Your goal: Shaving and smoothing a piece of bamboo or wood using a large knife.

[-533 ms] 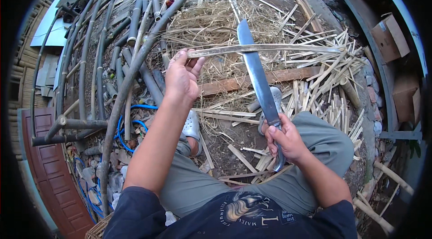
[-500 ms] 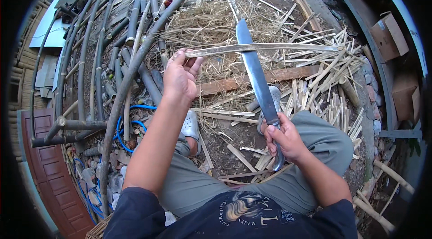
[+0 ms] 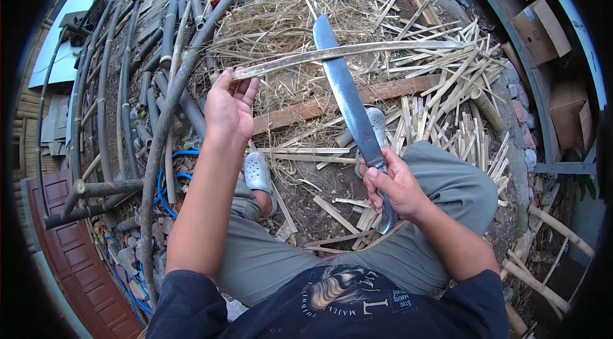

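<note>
Left hand grips one end of a long bamboo strip, held level. Right hand clasps the machete handle; blade crosses the strip, above the straw pile.

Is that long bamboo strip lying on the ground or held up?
Held up: the left hand grips one end of the bamboo strip, which crosses the big knife.
</note>
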Demonstrator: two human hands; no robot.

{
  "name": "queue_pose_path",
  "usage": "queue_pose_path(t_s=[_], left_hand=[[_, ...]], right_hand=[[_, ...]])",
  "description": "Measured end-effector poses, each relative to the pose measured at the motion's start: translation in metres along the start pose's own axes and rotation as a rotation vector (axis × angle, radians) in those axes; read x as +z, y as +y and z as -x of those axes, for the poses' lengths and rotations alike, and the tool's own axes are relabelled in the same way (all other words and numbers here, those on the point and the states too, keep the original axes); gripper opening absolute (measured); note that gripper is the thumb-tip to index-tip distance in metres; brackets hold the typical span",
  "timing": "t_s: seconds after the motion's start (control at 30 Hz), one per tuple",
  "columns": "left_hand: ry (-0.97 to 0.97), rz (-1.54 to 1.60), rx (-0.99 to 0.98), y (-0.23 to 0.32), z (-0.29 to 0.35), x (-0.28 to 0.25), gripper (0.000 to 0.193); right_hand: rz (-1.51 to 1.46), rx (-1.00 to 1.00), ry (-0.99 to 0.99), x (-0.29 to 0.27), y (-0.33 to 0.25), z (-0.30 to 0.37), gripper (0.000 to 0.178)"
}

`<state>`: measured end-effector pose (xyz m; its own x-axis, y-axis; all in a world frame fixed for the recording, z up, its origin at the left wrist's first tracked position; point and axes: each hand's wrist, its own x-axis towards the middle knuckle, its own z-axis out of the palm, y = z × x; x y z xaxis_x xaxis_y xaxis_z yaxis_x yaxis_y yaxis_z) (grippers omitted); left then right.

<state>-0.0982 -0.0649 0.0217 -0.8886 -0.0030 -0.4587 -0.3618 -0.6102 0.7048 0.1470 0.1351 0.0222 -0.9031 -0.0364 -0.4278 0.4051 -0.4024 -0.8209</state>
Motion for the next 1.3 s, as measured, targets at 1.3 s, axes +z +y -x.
queue_pose_path(t_s=[1.3], left_hand=[[0.053, -0.057, 0.032, 0.0, -0.007, -0.01, 0.017]], right_hand=[[-0.064, 0.017, 0.001, 0.0, -0.006, 0.005, 0.028]])
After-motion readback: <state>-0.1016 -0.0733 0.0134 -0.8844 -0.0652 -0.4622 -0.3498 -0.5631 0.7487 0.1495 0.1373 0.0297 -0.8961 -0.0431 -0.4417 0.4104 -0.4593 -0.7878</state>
